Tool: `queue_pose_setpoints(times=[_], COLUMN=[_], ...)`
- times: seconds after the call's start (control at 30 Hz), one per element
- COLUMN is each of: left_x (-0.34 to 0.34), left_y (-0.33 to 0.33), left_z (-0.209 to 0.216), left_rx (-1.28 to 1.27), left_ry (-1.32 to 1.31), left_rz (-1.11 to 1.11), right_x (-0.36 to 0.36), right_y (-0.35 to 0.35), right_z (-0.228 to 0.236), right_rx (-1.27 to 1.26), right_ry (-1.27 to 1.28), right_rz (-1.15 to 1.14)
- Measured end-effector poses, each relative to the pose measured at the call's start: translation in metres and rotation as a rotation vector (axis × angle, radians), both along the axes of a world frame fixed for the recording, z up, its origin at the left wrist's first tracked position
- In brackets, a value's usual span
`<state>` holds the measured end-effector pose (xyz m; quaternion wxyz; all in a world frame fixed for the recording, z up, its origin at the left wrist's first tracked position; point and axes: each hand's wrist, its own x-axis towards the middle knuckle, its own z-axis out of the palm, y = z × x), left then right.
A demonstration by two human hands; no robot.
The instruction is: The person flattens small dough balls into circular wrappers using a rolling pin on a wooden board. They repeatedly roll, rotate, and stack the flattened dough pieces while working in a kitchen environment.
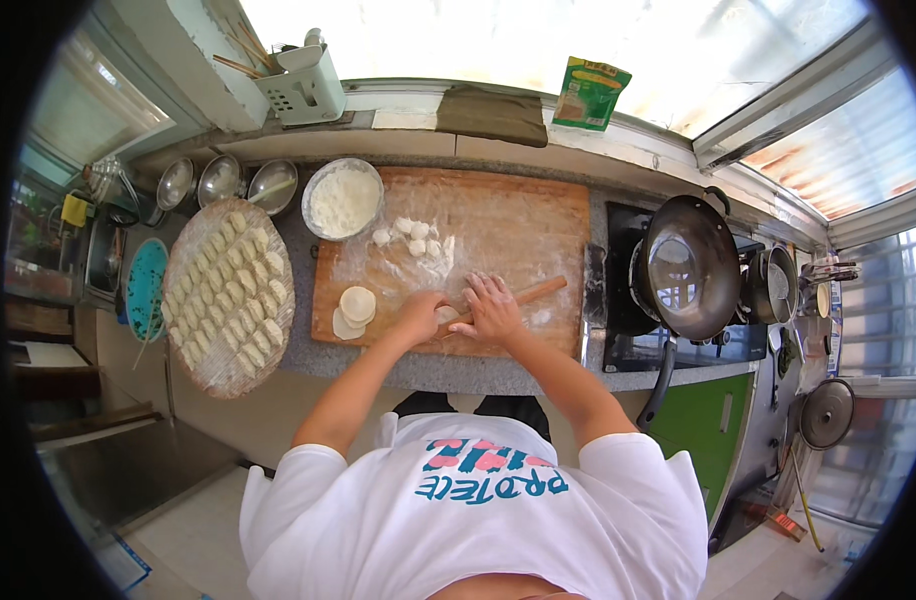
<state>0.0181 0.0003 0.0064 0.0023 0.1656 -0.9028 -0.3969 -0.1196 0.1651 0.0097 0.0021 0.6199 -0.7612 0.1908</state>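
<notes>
On the floured wooden board [518,215], my right hand [493,310] presses over a wooden rolling pin [544,290], whose free end points to the right. My left hand [416,316] is closed with its fingertips at the edge of a small dough wrapper [446,314], partly hidden between my hands. Rolled wrappers [358,304] overlap at the board's left front. Beyond my hands lie several small dough pieces [418,246] in scattered flour.
Left of the board is a round tray [206,375] bearing rows of dumplings. A bowl of flour [343,199] stands at the board's far left corner, with metal bowls [221,178] beyond the tray. On the right, a wok [690,265] sits on the stove, its handle [660,385] jutting toward me.
</notes>
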Motion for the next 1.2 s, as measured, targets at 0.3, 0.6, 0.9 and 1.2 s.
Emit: queue_pose_setpoints(times=[0.3,0.6,0.9,1.2], left_x=[0.005,-0.008,-0.005,-0.012], left_y=[0.01,0.003,0.009,0.014], left_z=[0.0,0.016,-0.001,0.019], left_rx=[-0.045,0.017,-0.045,0.043], left_ry=[-0.008,-0.078,-0.008,-0.108], left_rz=[-0.005,0.037,-0.004,0.18], right_x=[-0.004,-0.007,-0.001,-0.017], right_y=[0.035,-0.009,0.046,-0.014], right_z=[-0.021,-0.001,-0.031,0.006], right_rx=[0.055,0.031,0.068,0.04], right_ry=[0.015,0.005,0.022,-0.073], right_rz=[0.243,0.008,0.209,-0.05])
